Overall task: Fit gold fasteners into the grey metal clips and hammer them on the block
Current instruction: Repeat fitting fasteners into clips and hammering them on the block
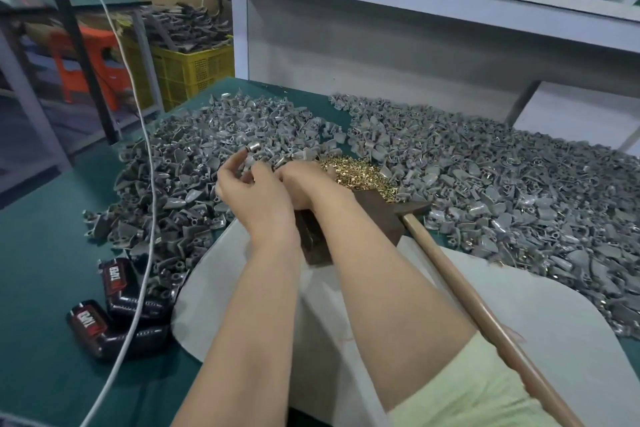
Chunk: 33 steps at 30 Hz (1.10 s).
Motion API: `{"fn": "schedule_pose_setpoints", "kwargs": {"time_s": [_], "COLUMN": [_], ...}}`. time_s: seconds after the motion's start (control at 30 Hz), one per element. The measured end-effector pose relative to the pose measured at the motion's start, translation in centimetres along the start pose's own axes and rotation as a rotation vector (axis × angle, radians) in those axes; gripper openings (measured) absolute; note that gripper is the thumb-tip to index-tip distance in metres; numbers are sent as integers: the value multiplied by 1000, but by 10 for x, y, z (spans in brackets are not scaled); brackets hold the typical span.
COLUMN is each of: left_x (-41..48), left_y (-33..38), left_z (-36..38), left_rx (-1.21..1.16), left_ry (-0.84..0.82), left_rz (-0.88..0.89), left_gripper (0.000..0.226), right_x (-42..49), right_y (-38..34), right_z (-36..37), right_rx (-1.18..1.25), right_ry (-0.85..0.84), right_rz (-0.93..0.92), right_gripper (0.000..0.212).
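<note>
Our left hand curls its fingers round a small grey metal clip. Our right hand touches it, its fingers hidden, so we cannot tell their grip. Beside it lies a heap of small gold fasteners. Our forearms cover much of the dark brown block. The wooden-handled hammer runs off the front edge of the green worktop. Loose grey clips spread toward its far edge.

Right hand grip hidden — hammer handle cropped.
</note>
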State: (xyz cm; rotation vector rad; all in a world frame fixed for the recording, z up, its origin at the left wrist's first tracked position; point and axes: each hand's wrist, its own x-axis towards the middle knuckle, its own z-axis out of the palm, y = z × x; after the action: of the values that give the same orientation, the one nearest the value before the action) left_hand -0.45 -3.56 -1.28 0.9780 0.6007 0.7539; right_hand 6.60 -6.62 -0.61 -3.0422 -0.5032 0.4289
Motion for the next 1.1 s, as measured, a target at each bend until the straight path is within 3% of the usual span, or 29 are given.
{"fn": "schedule_pose_setpoints", "kwargs": {"time_s": [0.17,0.27,0.43,0.53,0.67,0.73,0.93,1.1], "left_x": [-1,-2,-5,-5,-1,-2,-2,-3], "left_y": [-1,0,-2,-2,0,-1,-2,1], "left_z": [1,1,3,2,0,0,0,0], "left_rx": [-9,-10,-13,-24,-32,-15,-12,3], "left_ry": [5,-4,-50,-38,-6,0,5,8], "left_rz": [-19,-12,-19,-21,0,10,5,3], "left_gripper": [23,23,23,21,21,21,21,21], "right_x": [4,-1,-8,-15,-12,-9,-9,-12], "right_y": [-5,-3,12,15,6,2,1,14], "right_z": [-1,1,2,-1,-5,-6,1,5], "right_rx": [62,174,235,219,57,6,170,406], "right_ry": [20,146,339,252,-10,-48,210,460], "right_rz": [-11,-60,7,-8,9,2,24,33], "right_gripper": [27,8,22,27,38,33,11,19]}}
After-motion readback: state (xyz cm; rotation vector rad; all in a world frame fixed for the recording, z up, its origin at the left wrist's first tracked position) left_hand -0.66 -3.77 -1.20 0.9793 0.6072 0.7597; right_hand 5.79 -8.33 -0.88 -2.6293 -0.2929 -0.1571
